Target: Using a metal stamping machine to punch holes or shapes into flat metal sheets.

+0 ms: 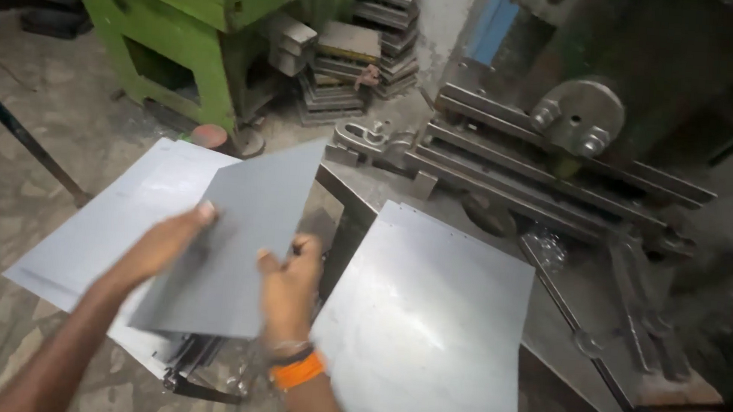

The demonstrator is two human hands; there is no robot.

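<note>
- Dark press behind, slotted bed running across, round steel boss on top.
- Green stand far left, steel blocks stacked beside.
- Large sheet flat on the tabletop, right of the hands.
- Pale stack lower left, underneath.
- Grey sheet tilted, lifted above the stack.
- Left hand spread flat on its left edge, steadying, no closed grip.
- Right hand pinching its right edge, thumb on top.
- Best handled by the edges, level, clear of corners.
</note>
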